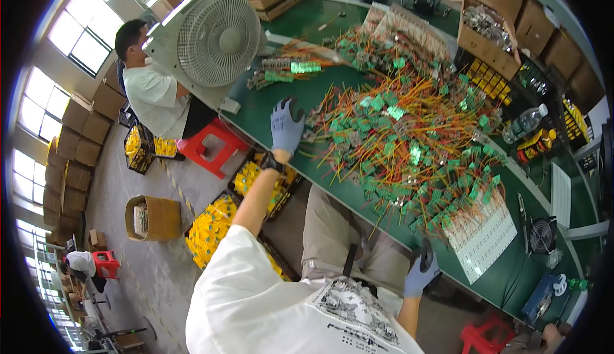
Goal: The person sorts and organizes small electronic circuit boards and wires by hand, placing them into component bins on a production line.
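My left hand [286, 127], in a grey-blue glove with black fingertips, is over the green table [256, 103] near its front left edge. Its fingers are slightly bent and apart, with nothing visible in them. Right of it spreads a big heap of small green circuit boards [396, 112] with orange, red and yellow wires. My right hand [420, 276], gloved alike, is at the table's front edge, thumb and fingers apart and seemingly holding nothing. Close to it lies a white panel [481, 242] dotted with small holes, its upper end under wired boards.
A large box fan [220, 37] stands at the left table edge, beside a seated person [150, 95]. Yellow parts fill crates [214, 226] by my legs. A plastic bottle [526, 124], a small black fan [542, 236] and a carton of metal parts [489, 50] are at the right.
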`<state>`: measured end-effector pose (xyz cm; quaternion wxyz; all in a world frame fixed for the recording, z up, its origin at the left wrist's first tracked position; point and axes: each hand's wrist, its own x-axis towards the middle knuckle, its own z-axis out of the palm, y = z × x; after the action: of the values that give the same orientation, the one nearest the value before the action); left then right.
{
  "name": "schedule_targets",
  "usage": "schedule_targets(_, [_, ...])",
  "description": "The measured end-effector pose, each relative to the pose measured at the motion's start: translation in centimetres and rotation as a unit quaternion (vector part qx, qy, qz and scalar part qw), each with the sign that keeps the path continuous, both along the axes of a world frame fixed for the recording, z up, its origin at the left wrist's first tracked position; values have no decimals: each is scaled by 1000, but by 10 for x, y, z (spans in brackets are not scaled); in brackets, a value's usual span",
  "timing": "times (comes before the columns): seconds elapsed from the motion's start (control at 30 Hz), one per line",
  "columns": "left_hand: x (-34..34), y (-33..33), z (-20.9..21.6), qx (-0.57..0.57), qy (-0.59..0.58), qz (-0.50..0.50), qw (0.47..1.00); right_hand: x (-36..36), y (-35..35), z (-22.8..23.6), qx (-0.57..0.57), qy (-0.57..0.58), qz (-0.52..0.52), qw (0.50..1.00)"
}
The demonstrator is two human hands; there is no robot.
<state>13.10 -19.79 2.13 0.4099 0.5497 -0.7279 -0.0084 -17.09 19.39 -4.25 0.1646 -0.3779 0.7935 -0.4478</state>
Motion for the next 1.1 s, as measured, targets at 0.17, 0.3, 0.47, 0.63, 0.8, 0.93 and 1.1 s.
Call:
schedule_targets(0.17, [-2,-126,-13,35,-190,67,979,-14,3,-26,25,-48,-116,992])
schedule_targets(0.3, [8,-178,-20,10,-332,88,939,-16,-1,-12,74,-43,-62,994])
schedule_targets(0.47, [-19,-186,-15,94,-318,127,935,-29,4,-9,-39,-95,-51,993])
schedule_targets(0.63, [4,-182,-11,-4,-246,88,965,-34,0,-7,-106,-198,-41,974])
schedule_targets(0.8, [18,-161,9,-50,-149,56,986,-24,-8,44,-88,-246,27,965])
schedule_targets(0.93, [21,-117,30,-96,38,30,994,-28,-6,31,-108,-176,55,977])
schedule_targets(1.1, [-27,39,45,43,310,-102,944,-21,16,-6,-87,-154,26,984])
